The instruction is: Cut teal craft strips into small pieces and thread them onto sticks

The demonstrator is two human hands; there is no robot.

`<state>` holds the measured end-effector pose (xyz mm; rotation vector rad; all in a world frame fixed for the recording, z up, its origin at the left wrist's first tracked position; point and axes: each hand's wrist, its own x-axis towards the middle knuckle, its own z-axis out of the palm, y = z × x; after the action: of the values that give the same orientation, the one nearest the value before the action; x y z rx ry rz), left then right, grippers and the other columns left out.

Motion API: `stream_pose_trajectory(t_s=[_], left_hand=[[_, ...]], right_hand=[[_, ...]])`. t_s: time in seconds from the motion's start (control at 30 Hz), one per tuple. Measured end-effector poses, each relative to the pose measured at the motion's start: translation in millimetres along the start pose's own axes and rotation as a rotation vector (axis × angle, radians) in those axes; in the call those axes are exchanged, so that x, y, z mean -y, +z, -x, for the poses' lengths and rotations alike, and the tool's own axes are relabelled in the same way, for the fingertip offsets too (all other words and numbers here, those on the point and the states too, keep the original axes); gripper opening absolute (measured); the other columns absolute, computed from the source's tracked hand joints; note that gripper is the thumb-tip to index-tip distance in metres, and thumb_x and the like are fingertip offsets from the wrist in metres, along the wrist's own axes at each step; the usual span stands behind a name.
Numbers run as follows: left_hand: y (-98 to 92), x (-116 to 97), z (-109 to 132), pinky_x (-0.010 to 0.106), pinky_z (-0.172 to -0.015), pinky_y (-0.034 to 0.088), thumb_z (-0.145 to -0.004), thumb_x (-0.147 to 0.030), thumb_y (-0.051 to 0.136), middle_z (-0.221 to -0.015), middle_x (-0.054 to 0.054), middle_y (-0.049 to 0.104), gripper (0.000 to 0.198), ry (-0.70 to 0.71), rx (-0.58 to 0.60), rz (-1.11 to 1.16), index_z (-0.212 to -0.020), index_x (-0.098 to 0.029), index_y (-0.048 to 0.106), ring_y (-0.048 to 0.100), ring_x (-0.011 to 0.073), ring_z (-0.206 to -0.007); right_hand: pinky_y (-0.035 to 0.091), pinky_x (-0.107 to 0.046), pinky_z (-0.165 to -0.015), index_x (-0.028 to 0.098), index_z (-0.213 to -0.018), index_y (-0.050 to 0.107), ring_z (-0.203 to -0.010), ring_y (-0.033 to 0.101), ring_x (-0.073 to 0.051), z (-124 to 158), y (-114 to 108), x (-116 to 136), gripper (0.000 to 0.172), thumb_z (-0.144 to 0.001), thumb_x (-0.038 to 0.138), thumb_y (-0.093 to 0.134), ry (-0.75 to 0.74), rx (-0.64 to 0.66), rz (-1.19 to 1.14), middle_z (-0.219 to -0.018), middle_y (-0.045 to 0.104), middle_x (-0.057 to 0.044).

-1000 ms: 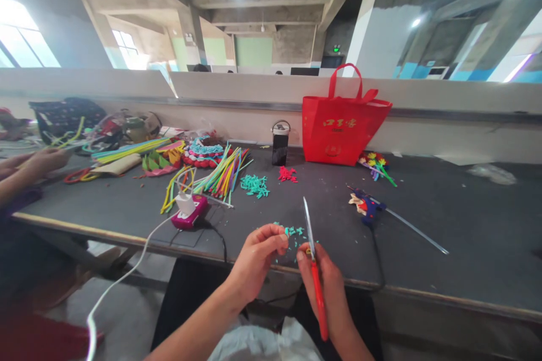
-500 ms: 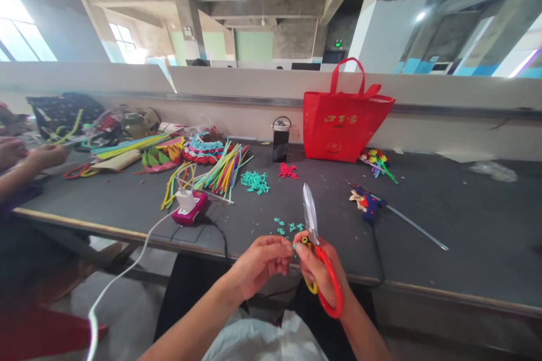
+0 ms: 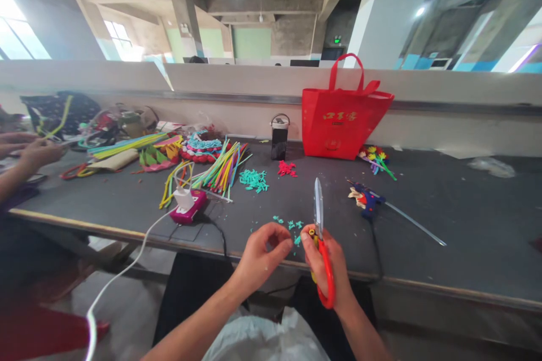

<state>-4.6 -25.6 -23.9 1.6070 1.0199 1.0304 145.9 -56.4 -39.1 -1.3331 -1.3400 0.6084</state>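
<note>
My right hand (image 3: 328,262) is wrapped round a pair of scissors (image 3: 324,279) with red and yellow handles; the blades point up and away from me, looking closed. To its left, my left hand (image 3: 263,254) is curled, thumb and forefinger tips together; whatever is in that pinch is too small or hidden. The two hands are apart. Small teal clippings (image 3: 292,224) lie on the dark table just beyond them, one between the hands. Farther back sit a teal heap of short pieces (image 3: 254,180) and a smaller red heap (image 3: 287,168).
Coloured pipe cleaners (image 3: 224,166) lie left of the heaps. A magenta power block (image 3: 188,208) with a white plug stands near the front edge. At the back are a bottle (image 3: 279,138) and a red bag (image 3: 339,124). A glue gun (image 3: 368,203) lies right. Another person's hand (image 3: 40,152) works far left.
My hands have moved apart after being close together at the fingertips. The scissors have turned more upright and shifted slightly right. The other person's hands have shifted a little.
</note>
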Motion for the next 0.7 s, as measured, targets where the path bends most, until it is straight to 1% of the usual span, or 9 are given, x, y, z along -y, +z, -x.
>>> stream_pose_trajectory(t_s=[0.07, 0.13, 0.2, 0.27, 0.33, 0.4, 0.47, 0.57, 0.7], left_hand=[[3.7, -3.8, 0.7, 0.024, -0.066, 0.039, -0.077, -0.024, 0.062, -0.073, 0.002, 0.059, 0.007, 0.13, -0.007, -0.145, -0.077, -0.017, 0.063, 0.051, 0.0136, -0.069], [6.8, -3.6, 0.9, 0.024, -0.065, 0.038, -0.078, -0.02, 0.06, -0.071, 0.002, 0.059, 0.006, 0.208, -0.019, -0.237, -0.074, -0.017, 0.063, 0.051, 0.0138, -0.068], [8.7, -0.7, 0.5, 0.024, -0.064, 0.037, -0.077, -0.017, 0.058, -0.067, 0.002, 0.058, 0.008, 0.238, -0.043, -0.277, -0.07, -0.017, 0.063, 0.05, 0.0135, -0.066], [9.2, 2.2, 0.0, 0.024, -0.063, 0.036, -0.075, -0.015, 0.058, -0.064, 0.001, 0.057, 0.01, 0.202, -0.078, -0.25, -0.067, -0.017, 0.062, 0.049, 0.0129, -0.063], [8.1, 2.4, 0.0, 0.023, -0.061, 0.036, -0.074, -0.017, 0.06, -0.061, 0.0, 0.056, 0.01, 0.087, -0.1, -0.119, -0.064, -0.016, 0.062, 0.047, 0.0118, -0.06], [6.0, -0.8, 0.8, 0.022, -0.059, 0.035, -0.075, -0.022, 0.063, -0.061, -0.001, 0.055, 0.011, -0.052, -0.121, 0.112, -0.066, -0.016, 0.062, 0.045, 0.0105, -0.058], [3.8, -6.5, 2.4, 0.021, -0.06, 0.035, -0.075, -0.025, 0.064, -0.062, -0.001, 0.054, 0.012, -0.141, -0.148, 0.362, -0.068, -0.015, 0.061, 0.044, 0.0097, -0.059], [2.6, -16.1, 6.0, 0.021, -0.064, 0.037, -0.075, -0.023, 0.065, -0.064, -0.001, 0.054, 0.01, -0.175, -0.161, 0.61, -0.07, -0.015, 0.061, 0.046, 0.0097, -0.062], [5.5, -23.9, 11.6, 0.023, -0.066, 0.04, -0.076, -0.024, 0.066, -0.065, -0.001, 0.055, 0.011, -0.193, -0.114, 0.754, -0.071, -0.016, 0.06, 0.05, 0.0111, -0.064]], right_hand=[[0.037, -0.02, -0.045, 0.018, -0.081, 0.056, -0.047, 0.045, -0.011, 0.6, 1.9, 3.1, 0.027, -0.091, 0.041, 0.045, 0.012, 0.03, 0.022, -0.058, 0.051, 0.003], [0.039, -0.021, -0.049, 0.018, -0.081, 0.056, -0.051, 0.049, -0.012, 0.2, 3.0, 6.1, 0.026, -0.091, 0.039, 0.044, -0.001, 0.043, 0.053, -0.062, 0.055, 0.001], [0.042, -0.021, -0.055, 0.019, -0.079, 0.055, -0.056, 0.052, -0.013, -0.6, 3.1, 8.2, 0.026, -0.091, 0.038, 0.042, -0.037, 0.055, 0.088, -0.065, 0.057, 0.0], [0.044, -0.022, -0.058, 0.019, -0.078, 0.055, -0.058, 0.054, -0.014, -0.2, 2.7, 8.5, 0.027, -0.092, 0.037, 0.04, -0.06, 0.075, 0.122, -0.065, 0.057, 0.001], [0.045, -0.022, -0.06, 0.02, -0.079, 0.054, -0.059, 0.055, -0.014, 3.2, 2.8, 6.7, 0.027, -0.093, 0.038, 0.039, -0.06, 0.091, 0.159, -0.065, 0.058, 0.001], [0.045, -0.023, -0.06, 0.02, -0.084, 0.054, -0.061, 0.059, -0.015, 10.9, 4.3, 3.2, 0.025, -0.092, 0.039, 0.041, -0.041, 0.091, 0.213, -0.068, 0.061, 0.0], [0.046, -0.023, -0.058, 0.02, -0.09, 0.054, -0.062, 0.064, -0.016, 22.2, 7.2, -0.1, 0.021, -0.089, 0.039, 0.045, -0.012, 0.093, 0.277, -0.072, 0.066, -0.001], [0.044, -0.022, -0.052, 0.021, -0.098, 0.052, -0.057, 0.066, -0.016, 39.4, 12.5, -0.1, 0.019, -0.087, 0.035, 0.048, 0.016, 0.147, 0.371, -0.07, 0.068, 0.0], [0.044, -0.023, -0.052, 0.02, -0.101, 0.051, -0.061, 0.069, -0.018, 49.2, 17.6, 7.2, 0.02, -0.085, 0.031, 0.049, -0.029, 0.139, 0.458, -0.074, 0.07, -0.001]])
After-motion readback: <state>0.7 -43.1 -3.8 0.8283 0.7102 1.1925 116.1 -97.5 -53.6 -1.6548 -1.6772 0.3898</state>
